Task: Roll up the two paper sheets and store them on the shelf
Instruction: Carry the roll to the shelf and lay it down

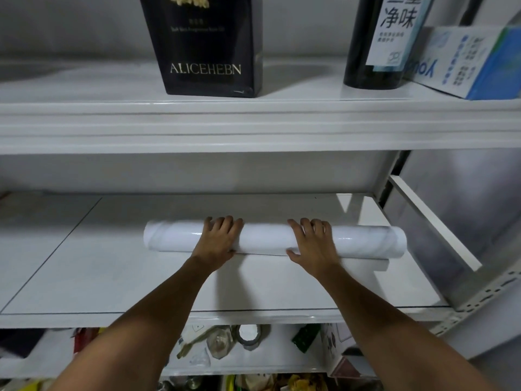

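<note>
White glossy paper roll (265,240) lies crosswise on the middle shelf (84,277), a second roll's end (380,265) peeking out just beneath it at the right. The left hand (218,241) and right hand (311,244) press on it, fingers draped over the top. Bare shelf surrounds it, though the right end sits near the side frame. Above, a black box (205,46) reads "ALICEHEBN" beside a dark bottle (375,46) labelled "净味".

Under both hands (218,239) lies a white roll (265,238) with faint grey marbling. The shelf (112,266) beneath them is plain white. Above the hands stand a black box (203,46) with gold lettering, a dark bottle (375,52) with a white label, and a blue-and-white carton (468,63).
</note>
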